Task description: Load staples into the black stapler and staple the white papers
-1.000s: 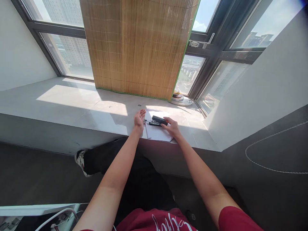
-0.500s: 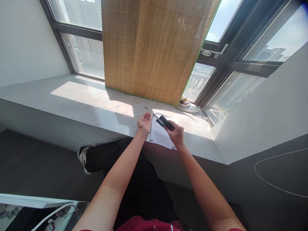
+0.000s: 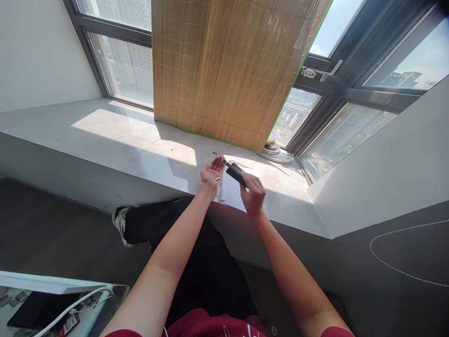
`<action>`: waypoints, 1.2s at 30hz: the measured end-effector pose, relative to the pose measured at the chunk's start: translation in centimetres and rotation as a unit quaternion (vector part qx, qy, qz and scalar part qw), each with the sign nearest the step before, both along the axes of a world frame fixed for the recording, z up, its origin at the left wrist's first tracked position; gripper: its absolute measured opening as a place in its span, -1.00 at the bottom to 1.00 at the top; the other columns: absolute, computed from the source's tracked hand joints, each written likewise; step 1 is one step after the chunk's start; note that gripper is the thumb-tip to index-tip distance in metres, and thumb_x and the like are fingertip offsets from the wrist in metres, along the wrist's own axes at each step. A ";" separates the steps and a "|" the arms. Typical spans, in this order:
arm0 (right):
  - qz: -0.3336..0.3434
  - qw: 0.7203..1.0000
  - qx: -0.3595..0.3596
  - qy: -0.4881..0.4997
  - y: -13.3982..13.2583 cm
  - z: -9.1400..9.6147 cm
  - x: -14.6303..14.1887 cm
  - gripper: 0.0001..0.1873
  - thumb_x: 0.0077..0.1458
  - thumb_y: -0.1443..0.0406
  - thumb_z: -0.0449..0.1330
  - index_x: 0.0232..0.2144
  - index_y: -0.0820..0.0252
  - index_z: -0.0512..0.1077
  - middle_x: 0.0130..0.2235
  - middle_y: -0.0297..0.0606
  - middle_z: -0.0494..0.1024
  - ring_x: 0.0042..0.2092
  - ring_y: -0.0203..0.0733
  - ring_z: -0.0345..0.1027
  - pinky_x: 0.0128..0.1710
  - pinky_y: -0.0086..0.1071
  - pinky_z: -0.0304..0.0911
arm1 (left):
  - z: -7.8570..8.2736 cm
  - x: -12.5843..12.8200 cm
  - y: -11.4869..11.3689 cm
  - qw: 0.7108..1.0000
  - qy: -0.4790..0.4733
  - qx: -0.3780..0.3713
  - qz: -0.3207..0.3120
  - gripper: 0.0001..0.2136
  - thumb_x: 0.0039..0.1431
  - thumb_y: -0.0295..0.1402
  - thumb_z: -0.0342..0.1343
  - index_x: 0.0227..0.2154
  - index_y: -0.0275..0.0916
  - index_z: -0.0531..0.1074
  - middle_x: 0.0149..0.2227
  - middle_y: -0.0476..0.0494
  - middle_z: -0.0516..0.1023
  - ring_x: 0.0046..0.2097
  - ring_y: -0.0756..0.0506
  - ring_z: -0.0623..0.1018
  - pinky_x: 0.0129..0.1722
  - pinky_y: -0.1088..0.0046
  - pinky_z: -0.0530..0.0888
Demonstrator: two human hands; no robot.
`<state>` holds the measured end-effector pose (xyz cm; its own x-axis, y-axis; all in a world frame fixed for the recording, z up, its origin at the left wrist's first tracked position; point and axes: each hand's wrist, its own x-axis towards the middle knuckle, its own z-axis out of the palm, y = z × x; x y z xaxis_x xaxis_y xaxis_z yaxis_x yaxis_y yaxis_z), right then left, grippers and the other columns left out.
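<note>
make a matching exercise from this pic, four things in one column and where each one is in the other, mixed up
Things:
1. stapler
2. small metal strip
3. paper
4. blind

Places:
a. lying on the sill
b. gripped in the right hand
c. hanging in front of the window
d. resting on the open left hand

Pairs: 1-b, 2-d, 3-a, 4-c
</note>
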<state>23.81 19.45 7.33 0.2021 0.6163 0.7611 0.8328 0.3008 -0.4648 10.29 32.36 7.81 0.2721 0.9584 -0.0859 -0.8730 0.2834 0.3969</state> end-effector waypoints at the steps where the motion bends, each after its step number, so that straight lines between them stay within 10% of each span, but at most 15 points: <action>1: -0.038 0.999 0.001 0.039 0.0 -0.1 0.5 -0.62 0.39 0.14 0.18 0.13 -0.02 0.66 0.06 -0.13 0.72 0.15 0.20 0.57 0.23 0.11 0.46 | 0.1 -0.1 0.0 1.000 -0.001 -0.001 -0.003 -0.46 0.56 -0.25 -0.29 0.14 -0.36 0.59 0.19 -0.44 0.65 0.32 -0.25 0.59 0.34 0.07 0.52; 7: -0.087 0.972 -0.114 0.186 0.7 -2.5 3.5 -0.51 0.10 -0.09 0.40 -0.12 0.12 0.72 -0.22 -0.19 0.76 -0.16 0.16 0.64 -0.04 -0.06 0.53 | 0.4 -0.3 -0.1 1.000 -0.011 -0.019 0.010 -0.47 0.56 -0.26 -0.28 0.17 -0.38 0.57 0.21 -0.47 0.63 0.31 -0.25 0.59 0.31 0.08 0.56; 13: -0.072 0.982 -0.123 0.127 0.9 -1.9 4.1 -0.48 0.11 -0.05 0.44 -0.01 0.12 0.66 -0.01 -0.04 0.73 0.04 0.26 0.58 0.10 0.11 0.47 | 0.4 -0.3 0.0 1.000 0.007 -0.014 0.016 -0.51 0.56 -0.25 -0.26 0.07 -0.36 0.57 0.20 -0.46 0.63 0.31 -0.22 0.59 0.29 0.14 0.57; 22: 0.209 0.971 -0.094 -0.065 4.8 0.3 -2.4 -0.82 0.32 0.33 0.32 -0.19 -0.08 0.71 -0.08 -0.29 0.76 -0.01 0.02 0.62 0.10 -0.08 0.51 | 0.9 -0.9 -0.1 0.998 0.052 -0.002 -0.022 -0.66 0.51 -0.13 -0.12 -0.15 -0.19 0.51 -0.04 -0.33 0.66 0.16 -0.22 0.64 0.25 0.03 0.56; 31: 0.237 0.967 -0.073 -0.059 4.7 0.7 -1.6 -0.79 0.38 0.23 0.27 -0.26 -0.01 0.72 -0.12 -0.21 0.76 -0.04 -0.01 0.63 0.08 -0.09 0.52 | 1.3 -0.5 -0.7 0.994 0.047 0.059 -0.082 -0.61 0.52 -0.05 -0.13 -0.19 -0.16 0.50 -0.16 -0.25 0.62 0.00 -0.17 0.65 0.20 0.11 0.53; 36: 0.122 0.990 -0.065 -0.005 4.1 2.9 3.4 -0.82 0.29 0.13 0.32 -0.28 0.01 0.69 -0.17 -0.22 0.74 -0.11 -0.01 0.60 -0.02 -0.11 0.54 | 0.5 -0.9 0.2 0.998 0.049 0.028 -0.008 -0.67 0.50 -0.11 -0.08 -0.26 -0.13 0.49 -0.27 -0.18 0.59 -0.12 -0.13 0.64 0.00 0.26 0.54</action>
<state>27.21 23.50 10.24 0.0271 0.7389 0.6732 0.7477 0.4320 -0.5043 9.41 32.58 8.30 0.2802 0.9581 -0.0600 -0.8250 0.2723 0.4953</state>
